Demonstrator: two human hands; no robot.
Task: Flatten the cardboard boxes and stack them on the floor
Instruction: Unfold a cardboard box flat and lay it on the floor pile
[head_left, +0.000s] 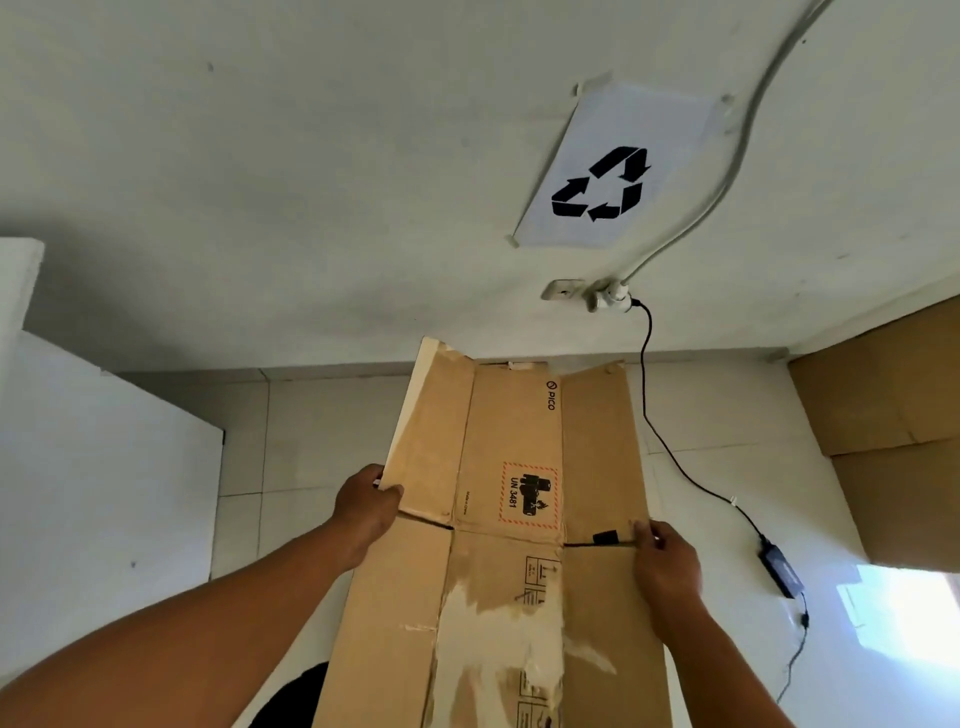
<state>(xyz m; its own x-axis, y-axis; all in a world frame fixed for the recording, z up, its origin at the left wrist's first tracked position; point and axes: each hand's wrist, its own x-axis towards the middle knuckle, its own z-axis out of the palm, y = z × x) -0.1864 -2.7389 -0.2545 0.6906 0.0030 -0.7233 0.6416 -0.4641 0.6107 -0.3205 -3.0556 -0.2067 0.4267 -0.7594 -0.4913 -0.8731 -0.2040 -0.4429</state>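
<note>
flattened box (511, 519): 1 (held up) | left hand (366, 506), right hand (667, 564): gripping edges

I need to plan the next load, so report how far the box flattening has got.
Done: the cardboard box in hand is already opened out flat, flaps spread.
In hand: the left hand grips its left edge and the right hand its right edge, holding it over the tiled floor.
Left: laying it down. More cardboard leans at the right wall; no floor stack is visible.
</note>
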